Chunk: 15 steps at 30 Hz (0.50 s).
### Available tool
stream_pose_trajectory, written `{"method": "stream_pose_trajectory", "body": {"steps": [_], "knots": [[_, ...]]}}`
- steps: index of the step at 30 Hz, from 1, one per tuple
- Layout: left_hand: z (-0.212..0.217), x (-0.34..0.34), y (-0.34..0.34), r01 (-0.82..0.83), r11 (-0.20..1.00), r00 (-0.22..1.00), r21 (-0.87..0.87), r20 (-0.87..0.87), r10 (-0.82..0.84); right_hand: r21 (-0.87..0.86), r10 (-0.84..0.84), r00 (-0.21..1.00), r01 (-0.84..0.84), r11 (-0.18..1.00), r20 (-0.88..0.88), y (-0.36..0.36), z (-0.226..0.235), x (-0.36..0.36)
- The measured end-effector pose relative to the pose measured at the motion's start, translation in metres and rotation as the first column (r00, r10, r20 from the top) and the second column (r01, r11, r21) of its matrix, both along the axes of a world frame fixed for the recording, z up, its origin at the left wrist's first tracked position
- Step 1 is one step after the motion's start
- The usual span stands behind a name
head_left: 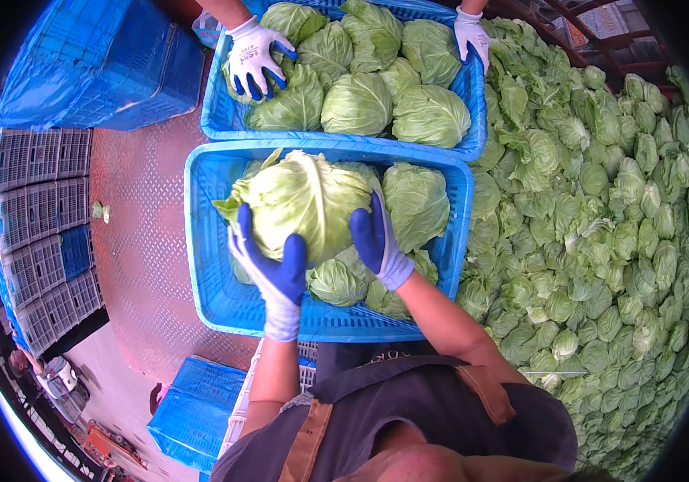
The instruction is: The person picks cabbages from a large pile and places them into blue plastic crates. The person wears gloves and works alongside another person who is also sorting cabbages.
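Note:
A large pale green cabbage (306,197) with loose outer leaves is held between my two gloved hands over a blue plastic crate (232,309). My left hand (271,261) cups its lower left, thumb and fingers against the leaves. On its right side my right hand (377,237) presses with the fingers curved around it. Both gloves are white with blue coated palms. Below the held head, several more cabbages lie in the crate, one large cabbage (415,205) at its right end. The held cabbage hides part of the crate's contents.
Across from me a co-worker's gloved hands (254,60) rest at a second blue crate (344,143) filled with cabbages. A big heap of cabbages (601,241) covers the right side. Stacked grey crates (43,201) and a textured metal floor (148,233) lie left.

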State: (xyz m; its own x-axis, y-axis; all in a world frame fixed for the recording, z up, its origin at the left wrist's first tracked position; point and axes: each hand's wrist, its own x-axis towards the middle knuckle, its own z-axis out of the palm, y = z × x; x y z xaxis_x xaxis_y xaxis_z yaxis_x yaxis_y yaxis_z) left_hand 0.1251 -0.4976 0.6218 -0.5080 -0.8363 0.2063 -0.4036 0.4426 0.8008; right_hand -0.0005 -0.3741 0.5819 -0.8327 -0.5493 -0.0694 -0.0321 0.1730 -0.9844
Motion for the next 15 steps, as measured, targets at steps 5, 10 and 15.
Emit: {"method": "stream_pose_trajectory", "body": {"steps": [5, 10, 15], "knots": [[-0.139, -0.074, 0.047, 0.13, 0.944, 0.967, 0.305, 0.17, -0.188, 0.605, 0.113, 0.917, 0.157, 0.781, -0.383, 0.065, -0.068, -0.045], [-0.137, -0.046, 0.002, 0.42, 0.898, 0.886, 0.134, 0.153, -0.438, 0.518, 0.366, 0.681, 0.024, 0.855, -0.634, 0.005, -0.012, -0.04], [-0.046, -0.098, -0.01, 0.436, 0.889, 0.895, -0.142, 0.172, -0.412, 0.678, 0.643, 0.501, -0.142, 0.721, -0.579, 0.001, -0.084, -0.053]]}}
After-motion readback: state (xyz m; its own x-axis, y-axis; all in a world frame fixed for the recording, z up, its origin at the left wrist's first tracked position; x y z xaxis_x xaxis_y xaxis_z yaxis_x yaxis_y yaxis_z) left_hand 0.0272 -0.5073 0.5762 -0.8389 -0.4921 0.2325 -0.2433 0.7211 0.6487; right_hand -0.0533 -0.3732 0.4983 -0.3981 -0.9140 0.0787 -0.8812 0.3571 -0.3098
